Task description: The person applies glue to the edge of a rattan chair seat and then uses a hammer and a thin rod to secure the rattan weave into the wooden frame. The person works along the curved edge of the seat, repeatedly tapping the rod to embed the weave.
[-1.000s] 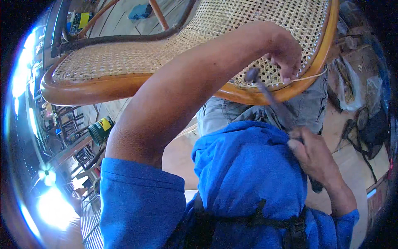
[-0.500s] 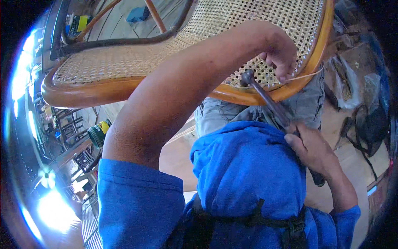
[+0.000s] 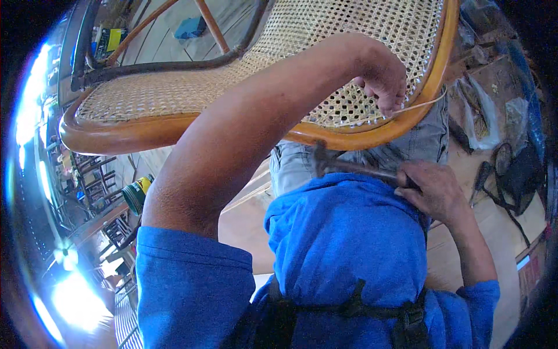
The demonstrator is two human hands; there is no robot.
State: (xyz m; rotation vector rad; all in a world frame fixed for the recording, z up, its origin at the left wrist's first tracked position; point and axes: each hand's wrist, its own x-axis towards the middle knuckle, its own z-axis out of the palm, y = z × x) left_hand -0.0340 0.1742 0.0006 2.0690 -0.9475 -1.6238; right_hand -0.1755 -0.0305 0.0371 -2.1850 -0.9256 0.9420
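Note:
My right hand (image 3: 435,189) is wrapped round the handle of a hammer (image 3: 363,169). The slightly blurred hammer head is above my lap, on the near side of the chair's curved wooden rim (image 3: 343,139). Across the woven cane panel (image 3: 314,23) reaches my left arm, wrist bent. My left hand (image 3: 385,87) has its fingers curled down at the panel's near right edge, pinching a thin pale cane strip (image 3: 427,103). From the fingertips the strip loops out over the rim to the right. White bits dot the panel's edge along the rim.
Plastic bags (image 3: 482,116) and a black strapped bag (image 3: 517,177) lie on the floor at right. To the left are a green and yellow can (image 3: 136,195) and stacked dark chair frames (image 3: 96,180). A blue object (image 3: 190,28) lies beyond the chair.
The hammer has swung back toward me and left, its head moving off the panel's edge to over my lap. My left hand still pinches the cane strip by the rim.

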